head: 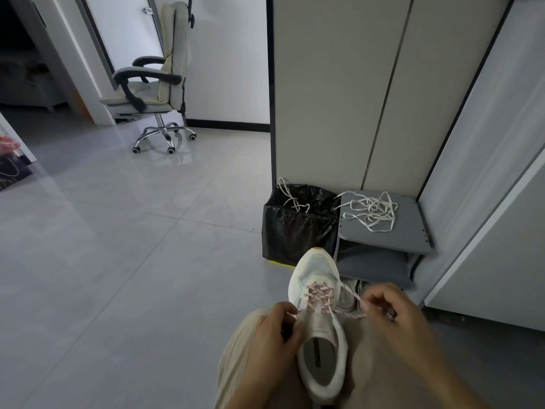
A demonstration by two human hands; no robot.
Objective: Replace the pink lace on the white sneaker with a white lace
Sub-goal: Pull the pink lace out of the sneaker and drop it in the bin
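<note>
The white sneaker (317, 305) lies on my lap, toe pointing away from me. A pink lace (320, 295) crisscrosses its eyelets. My left hand (272, 335) pinches the lace's left end beside the sneaker's collar. My right hand (389, 308) pinches the right end, drawn out to the right of the shoe. A loose white lace (373, 211) lies tangled on top of the grey stool (410, 231) ahead on the right.
A bin lined with a black bag (298, 225) stands left of the stool, with another pinkish lace (292, 196) draped over its rim. Tall cabinet panels (354, 98) rise behind. An office chair (156, 84) stands far left on the tiled floor.
</note>
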